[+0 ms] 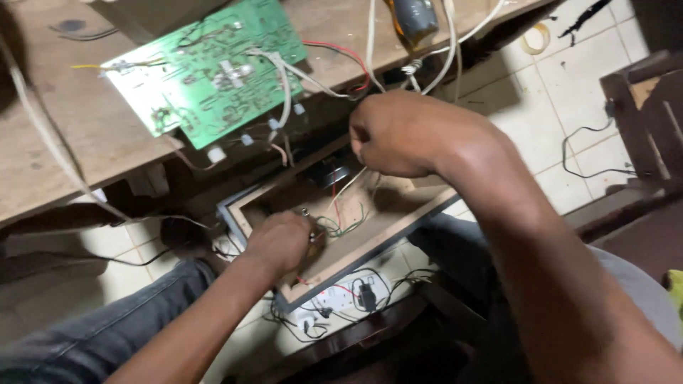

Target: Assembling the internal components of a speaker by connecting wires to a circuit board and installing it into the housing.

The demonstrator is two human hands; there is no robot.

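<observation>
An open wooden box [398, 222] rests on my lap, with thin red, green and white wires [340, 222] loose inside. My left hand [279, 242] reaches into the box and is closed around a small metal part at its near wall. My right hand [398, 134] hovers above the box's far side, fingers pinched on a thin white wire that runs down into it. A green circuit board [206, 71] lies tilted on the wooden bench [64, 142], joined to the box by white cables.
A white power strip [334, 302] with plugs lies on the tiled floor below the box. A dark bottle [413, 21] stands at the bench's far edge. Dark wooden furniture [644, 121] stands at the right, with a black cable [590, 153] on the tiles.
</observation>
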